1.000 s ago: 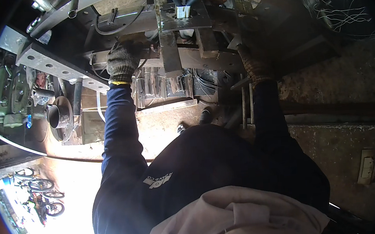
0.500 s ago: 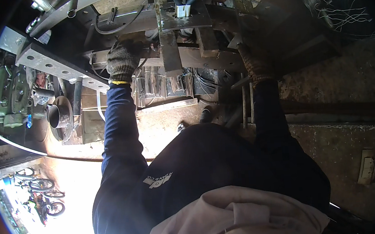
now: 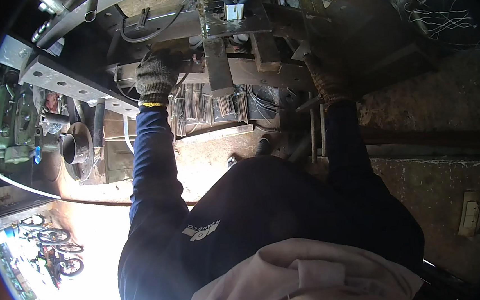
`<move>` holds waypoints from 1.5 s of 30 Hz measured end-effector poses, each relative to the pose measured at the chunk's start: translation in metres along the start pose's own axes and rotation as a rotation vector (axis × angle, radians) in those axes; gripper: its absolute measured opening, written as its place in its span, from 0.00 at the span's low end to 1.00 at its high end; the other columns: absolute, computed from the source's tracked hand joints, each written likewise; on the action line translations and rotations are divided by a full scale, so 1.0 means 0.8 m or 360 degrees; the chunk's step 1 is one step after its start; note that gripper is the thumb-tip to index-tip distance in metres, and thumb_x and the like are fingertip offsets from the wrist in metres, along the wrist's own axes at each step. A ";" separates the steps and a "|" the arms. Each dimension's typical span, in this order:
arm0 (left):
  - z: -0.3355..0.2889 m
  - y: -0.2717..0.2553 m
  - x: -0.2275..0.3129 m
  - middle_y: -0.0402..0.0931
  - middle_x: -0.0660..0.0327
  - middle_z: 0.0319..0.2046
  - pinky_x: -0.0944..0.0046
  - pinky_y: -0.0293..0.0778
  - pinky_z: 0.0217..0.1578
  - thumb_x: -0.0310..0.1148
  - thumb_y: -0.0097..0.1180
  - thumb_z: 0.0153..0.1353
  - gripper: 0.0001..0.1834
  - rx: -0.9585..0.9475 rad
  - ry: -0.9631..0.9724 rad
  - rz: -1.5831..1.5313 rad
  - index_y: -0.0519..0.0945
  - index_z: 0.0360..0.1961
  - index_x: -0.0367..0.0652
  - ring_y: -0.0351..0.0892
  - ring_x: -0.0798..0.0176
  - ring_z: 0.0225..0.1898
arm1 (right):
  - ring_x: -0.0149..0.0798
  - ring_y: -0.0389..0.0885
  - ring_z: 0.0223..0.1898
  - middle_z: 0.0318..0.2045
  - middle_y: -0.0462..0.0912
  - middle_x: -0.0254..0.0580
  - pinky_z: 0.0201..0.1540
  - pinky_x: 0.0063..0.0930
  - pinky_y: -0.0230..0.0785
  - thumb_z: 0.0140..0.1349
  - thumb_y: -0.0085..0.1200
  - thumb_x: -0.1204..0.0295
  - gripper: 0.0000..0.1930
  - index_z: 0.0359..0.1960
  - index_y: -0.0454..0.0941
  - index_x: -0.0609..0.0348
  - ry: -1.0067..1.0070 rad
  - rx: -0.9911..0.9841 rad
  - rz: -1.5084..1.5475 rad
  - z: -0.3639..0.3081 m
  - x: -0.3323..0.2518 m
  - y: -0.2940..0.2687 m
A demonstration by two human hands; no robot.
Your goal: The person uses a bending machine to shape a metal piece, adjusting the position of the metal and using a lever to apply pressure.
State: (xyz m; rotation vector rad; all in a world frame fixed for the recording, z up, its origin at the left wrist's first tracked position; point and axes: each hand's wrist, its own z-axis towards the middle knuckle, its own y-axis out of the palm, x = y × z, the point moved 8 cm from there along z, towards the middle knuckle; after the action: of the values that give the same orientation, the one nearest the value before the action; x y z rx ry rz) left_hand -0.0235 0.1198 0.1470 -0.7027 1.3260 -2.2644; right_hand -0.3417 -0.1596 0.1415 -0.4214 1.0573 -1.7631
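Note:
My left hand [image 3: 157, 78], in a grey knitted glove with a yellow cuff edge, is curled at the left part of a dark metal beam [image 3: 188, 69]. Its fingertips are turned away, so what they grip is hidden. In deep shadow on the right, my right hand [image 3: 327, 81] wears a brownish glove and reaches to a small pale angled metal piece [image 3: 301, 50]. Most of its fingers cannot be made out. Between the hands, two short flat metal bars [image 3: 218, 67] [image 3: 265, 52] jut toward me over the beam. A curved thin rod [image 3: 155, 35] lies beyond my left hand.
Bundles of thin rods [image 3: 194, 104] lie below the beam. A drilled steel bar [image 3: 69, 87] slants at left, near a round flanged pipe [image 3: 76, 147] and green machinery [image 3: 12, 123]. Loose wires [image 3: 438, 19] hang far right. Bicycles [image 3: 52, 238] stand outside at lower left.

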 end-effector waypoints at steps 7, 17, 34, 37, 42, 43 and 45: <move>0.002 0.012 -0.009 0.86 0.52 0.42 0.48 0.78 0.48 0.52 0.55 0.66 0.20 -0.0044 -0.0008 0.0051 0.89 0.42 0.49 0.84 0.44 0.48 | 0.54 0.72 0.67 0.64 0.77 0.51 0.71 0.45 0.61 0.68 0.60 0.57 0.26 0.64 0.77 0.55 0.0050 -0.0016 -0.0029 0.000 -0.003 -0.001; 0.002 0.032 -0.023 0.86 0.51 0.43 0.47 0.77 0.48 0.51 0.51 0.69 0.21 -0.0048 0.0164 0.0136 0.88 0.47 0.47 0.84 0.44 0.47 | 0.54 0.73 0.67 0.63 0.78 0.50 0.70 0.46 0.62 0.68 0.60 0.53 0.28 0.64 0.76 0.54 0.0039 -0.0016 -0.0011 0.002 -0.001 0.000; 0.001 0.018 -0.011 0.86 0.51 0.45 0.49 0.77 0.49 0.52 0.51 0.70 0.22 -0.0065 0.0051 0.0088 0.88 0.49 0.48 0.84 0.45 0.48 | 0.52 0.73 0.66 0.63 0.78 0.49 0.70 0.45 0.63 0.68 0.60 0.53 0.27 0.63 0.77 0.55 0.0056 -0.0001 0.0008 -0.002 0.009 0.008; 0.003 0.028 -0.019 0.86 0.52 0.46 0.49 0.77 0.49 0.51 0.51 0.70 0.22 -0.0079 0.0083 0.0121 0.88 0.49 0.47 0.84 0.45 0.48 | 0.52 0.73 0.66 0.63 0.78 0.49 0.70 0.45 0.62 0.69 0.60 0.54 0.26 0.63 0.77 0.55 0.0061 0.0014 -0.0002 -0.001 0.002 0.001; 0.002 0.037 -0.024 0.86 0.51 0.45 0.48 0.77 0.49 0.50 0.50 0.70 0.21 0.0055 0.0256 0.0120 0.87 0.47 0.48 0.83 0.44 0.48 | 0.52 0.72 0.67 0.64 0.77 0.49 0.71 0.45 0.61 0.68 0.59 0.53 0.27 0.64 0.77 0.54 0.0057 -0.0013 0.0021 -0.001 0.006 0.005; 0.001 0.034 -0.022 0.86 0.51 0.44 0.48 0.77 0.48 0.50 0.50 0.70 0.21 0.0129 0.0278 0.0105 0.87 0.46 0.48 0.83 0.44 0.47 | 0.52 0.72 0.68 0.64 0.77 0.49 0.71 0.45 0.61 0.69 0.59 0.53 0.28 0.65 0.76 0.54 0.0060 -0.0019 0.0011 -0.001 0.009 0.007; 0.002 0.037 -0.024 0.86 0.51 0.44 0.48 0.77 0.48 0.50 0.49 0.70 0.21 0.0060 0.0229 0.0118 0.87 0.45 0.48 0.83 0.44 0.47 | 0.53 0.71 0.68 0.65 0.76 0.49 0.71 0.46 0.60 0.69 0.58 0.52 0.28 0.66 0.75 0.53 0.0060 -0.0017 -0.0025 -0.002 0.009 0.008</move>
State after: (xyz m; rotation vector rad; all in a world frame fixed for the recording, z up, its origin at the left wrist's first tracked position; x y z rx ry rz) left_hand -0.0047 0.1162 0.1175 -0.4777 1.3473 -2.3103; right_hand -0.3423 -0.1664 0.1342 -0.4054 1.0932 -1.7860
